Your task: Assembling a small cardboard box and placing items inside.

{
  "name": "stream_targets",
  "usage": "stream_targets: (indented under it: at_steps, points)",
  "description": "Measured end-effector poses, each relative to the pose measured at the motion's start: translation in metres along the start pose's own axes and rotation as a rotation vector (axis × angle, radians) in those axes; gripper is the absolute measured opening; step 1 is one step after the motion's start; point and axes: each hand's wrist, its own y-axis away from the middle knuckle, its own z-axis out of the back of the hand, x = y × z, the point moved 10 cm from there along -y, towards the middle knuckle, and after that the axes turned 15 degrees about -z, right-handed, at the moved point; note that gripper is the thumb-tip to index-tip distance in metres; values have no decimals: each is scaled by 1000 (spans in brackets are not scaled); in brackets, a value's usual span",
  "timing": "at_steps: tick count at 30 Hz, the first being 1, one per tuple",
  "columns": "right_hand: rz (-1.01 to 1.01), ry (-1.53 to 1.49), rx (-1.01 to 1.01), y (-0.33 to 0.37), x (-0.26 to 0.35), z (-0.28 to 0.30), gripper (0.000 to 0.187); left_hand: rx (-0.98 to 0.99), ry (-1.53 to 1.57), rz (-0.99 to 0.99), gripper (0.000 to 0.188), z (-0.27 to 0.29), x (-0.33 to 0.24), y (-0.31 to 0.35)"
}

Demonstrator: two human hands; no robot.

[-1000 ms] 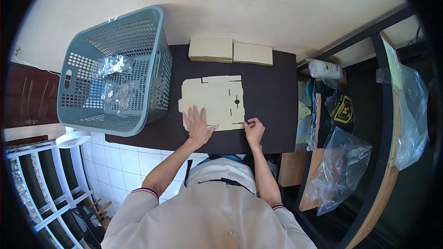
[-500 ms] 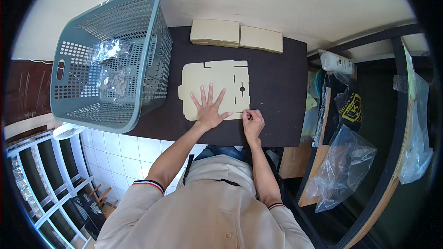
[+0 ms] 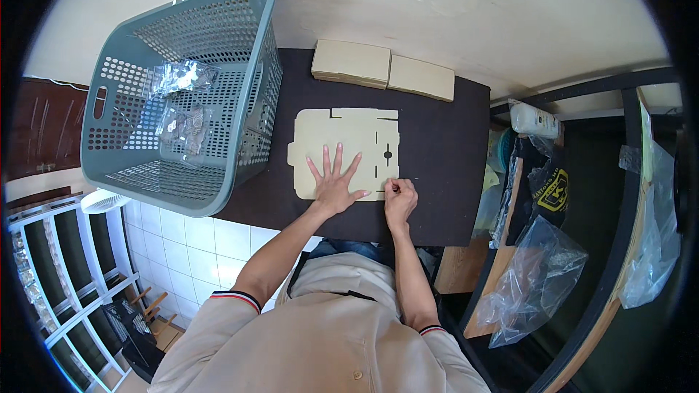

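Note:
A flat, die-cut cardboard sheet [image 3: 320, 127] in pale tan lies on the dark table, with slots and a round hole near its right side. My left hand [image 3: 334, 191] rests on its near part, palm down and fingers spread wide. At the sheet's near right corner, my right hand [image 3: 400, 200] is curled, with thumb and fingertips pinched together on the edge by a narrow slot. The fingers partly hide that corner.
Two stacks of folded tan cardboard [image 3: 351, 62] sit by the wall at the table's far edge. A grey-green perforated basket [image 3: 251, 102] holding clear plastic packets [image 3: 182, 78] stands at left. On the right are a shelf frame [image 3: 630, 189], a white bottle [image 3: 534, 119] and plastic bags [image 3: 535, 276].
The whole view has shifted slightly, so the table and sheet appear a little lower. Both hands keep nearly the same places on the sheet.

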Motion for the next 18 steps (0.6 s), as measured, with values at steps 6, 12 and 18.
stream_targets:
  at_steps: [6, 12, 18]
  points:
    - [-50, -17, 19, -23, 11, -12, 8, 24, 22, 15, 108, -1, 1, 0]
    - [-44, -15, 0, -36, 19, -18, 9, 33, -8, -2, 109, -6, 3, -1]
    - [-54, -62, 0, -53, 27, -21, 11, 23, 1, -10, 109, 1, 1, -1]
